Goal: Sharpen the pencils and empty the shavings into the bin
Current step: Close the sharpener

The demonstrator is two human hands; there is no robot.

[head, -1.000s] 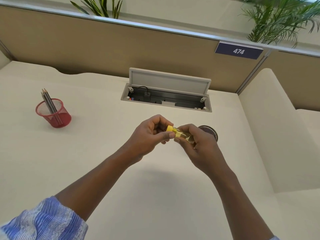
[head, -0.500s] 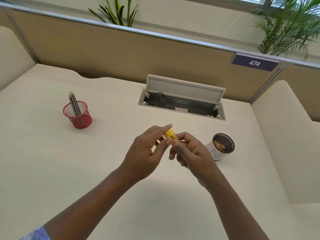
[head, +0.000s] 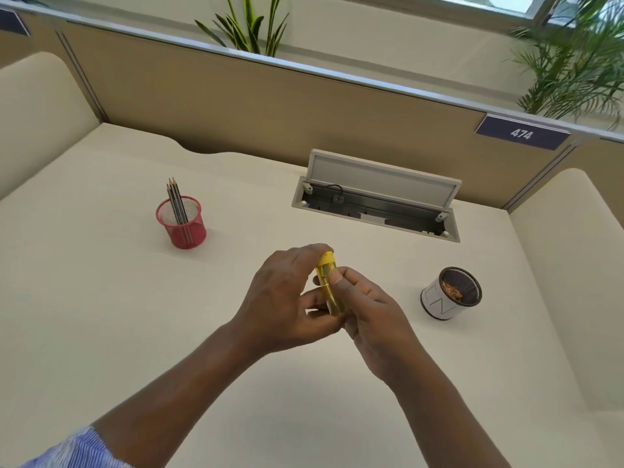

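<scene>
Tipping up from half a second ago, the yellow sharpener [head: 329, 288] is now standing nearly on end between both hands, above the middle of the surface [head: 101, 298]. The left hand [head: 287, 298] is curling over its cap end, while the right hand [head: 368, 315] is pinching the clear barrel lower down with thumb and fingers. Both hands are clamped on it, and neither is free.

It is looking like a small, light tube of hard plastic, smooth enough to be slipping in a loose hold. I am judging the best hold to be the one showing: one hand round the barrel, the other on the cap, working gently so that nothing is cracking or scattering.

The bin [head: 439, 305], holding shavings [head: 454, 292], is standing near the right edge. The pencils [head: 176, 201] are waiting points-up in the red cup [head: 184, 231] toward the back left.
</scene>
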